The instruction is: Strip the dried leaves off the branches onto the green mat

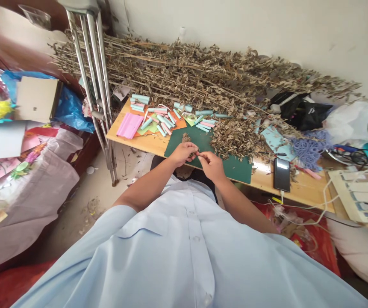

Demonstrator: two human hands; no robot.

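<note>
My left hand [184, 155] and my right hand [212, 166] meet at the fingertips over the near edge of a green cutting mat [184, 147]. Both are closed in a pinch around a small bit of dried leaves, mostly hidden by the fingers. Just beyond my left hand shows a small brownish clump of dried leaf [186, 137]; whether it lies on the mat or is held, I cannot tell. A heap of loose dried leaves [235, 137] covers the mat's right part. Several pale blue and pink paper rolls [166, 122] lie behind and to the left.
Long dried leafy stalks [184, 68] are piled along the wall. Metal crutches [94, 85] lean at the table's left end. Pink paper [129, 125] lies at the left edge. On the right are a plugged-in phone [281, 174], purple yarn [308, 147] and a power strip [353, 194].
</note>
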